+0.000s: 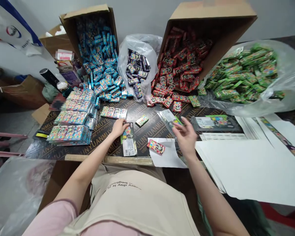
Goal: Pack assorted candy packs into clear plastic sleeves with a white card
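My left hand (119,127) has its fingers closed at the top edge of a printed plastic packet (129,144) with a white label, lying on the dark tabletop. My right hand (186,136) has its fingers apart over the lower end of a similar packet (167,115); its fingertips are at the packet's edge. Between the hands, a red small box (156,147) rests on a white paper sheet (168,156). A green small box (142,120) lies farther back. Beyond my left hand is a row of small boxes (113,112).
Stacked box packs (68,134) stand at left. Behind are a carton of blue boxes (100,62), a bag of purple boxes (138,67), a carton of red boxes (179,65) and a bag of green boxes (248,72). White sheets (250,164) and another packet (213,122) lie at right.
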Motion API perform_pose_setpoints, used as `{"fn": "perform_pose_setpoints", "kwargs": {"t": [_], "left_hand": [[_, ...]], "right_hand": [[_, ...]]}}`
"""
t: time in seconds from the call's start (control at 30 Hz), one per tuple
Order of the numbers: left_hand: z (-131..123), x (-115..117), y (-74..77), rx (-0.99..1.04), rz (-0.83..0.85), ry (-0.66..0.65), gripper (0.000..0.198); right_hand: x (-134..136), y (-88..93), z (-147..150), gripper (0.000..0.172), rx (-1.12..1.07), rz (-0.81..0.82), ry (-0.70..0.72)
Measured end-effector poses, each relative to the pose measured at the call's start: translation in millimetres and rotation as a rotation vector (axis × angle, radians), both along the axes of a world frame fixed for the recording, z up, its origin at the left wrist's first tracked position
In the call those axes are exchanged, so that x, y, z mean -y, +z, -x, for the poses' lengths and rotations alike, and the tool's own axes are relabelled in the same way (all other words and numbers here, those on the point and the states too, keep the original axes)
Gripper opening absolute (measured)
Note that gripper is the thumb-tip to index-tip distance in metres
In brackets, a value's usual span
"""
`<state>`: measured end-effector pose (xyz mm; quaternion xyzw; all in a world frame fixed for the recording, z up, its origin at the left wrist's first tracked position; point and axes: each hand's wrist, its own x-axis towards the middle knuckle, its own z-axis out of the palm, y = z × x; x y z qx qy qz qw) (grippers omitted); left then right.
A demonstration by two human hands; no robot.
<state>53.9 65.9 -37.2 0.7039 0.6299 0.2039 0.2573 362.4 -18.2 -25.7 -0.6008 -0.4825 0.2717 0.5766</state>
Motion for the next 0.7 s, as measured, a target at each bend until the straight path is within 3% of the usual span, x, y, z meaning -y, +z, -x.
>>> {"fn": "perform_pose_setpoints", "kwargs": {"t": [0.17,0.3,0.53,0.7], "left_hand": [[-2,9,28.2,0.331,-0.011,-0.136,0.017],[5,21,45.1,0.502,-0.063,-0.164,0.012],[8,34,53.3,0.416,-0.195,-0.218,0.007],[5,41,54.9,0.355,-0.281,-0.283,0.006]], "right_hand": [[-39,18.6,83,0.073,-0.082,-0.028,0.298],[-51,20.3,121,0.076,-0.138,-0.036,0.433],[-41,29.7,126,0.079,0.041,-0.133,0.404],[-23,20.1,123,0.055,0.375,-0.337,0.413]]}}
